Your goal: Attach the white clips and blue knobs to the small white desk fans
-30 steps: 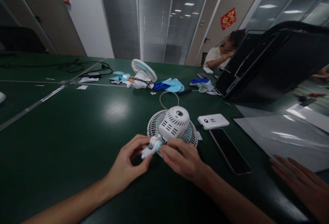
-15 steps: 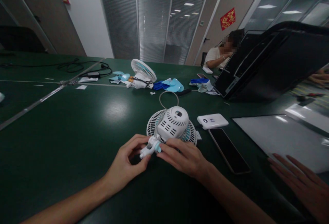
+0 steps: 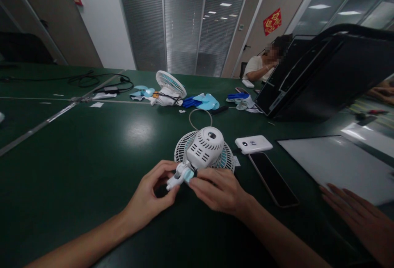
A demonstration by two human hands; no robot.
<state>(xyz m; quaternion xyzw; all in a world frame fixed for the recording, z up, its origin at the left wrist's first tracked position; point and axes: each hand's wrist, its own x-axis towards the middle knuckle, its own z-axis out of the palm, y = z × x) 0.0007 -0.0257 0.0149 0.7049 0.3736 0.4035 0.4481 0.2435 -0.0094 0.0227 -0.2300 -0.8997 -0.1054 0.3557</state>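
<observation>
A white fan (image 3: 205, 147) lies face down on the green table, its round motor housing up and its grille beneath. At its near side is a white clamp (image 3: 174, 181) with a light blue knob (image 3: 188, 175). My left hand (image 3: 155, 190) grips the clamp between thumb and fingers. With fingers bent together, my right hand (image 3: 217, 190) pinches the knob's right side. The fan's cable loops behind the housing.
Right of the fan are a white power bank (image 3: 254, 144), a phone (image 3: 273, 179) and a white board (image 3: 332, 165) near another person's hand (image 3: 357, 214). Behind stand a second fan (image 3: 169, 87), light blue blades (image 3: 207, 101), gloves (image 3: 241, 99) and a large black case (image 3: 326, 79).
My right hand's fingers have shifted slightly on the knob, and the knob has turned, showing more of its light blue face. My left hand keeps its grip on the clamp.
</observation>
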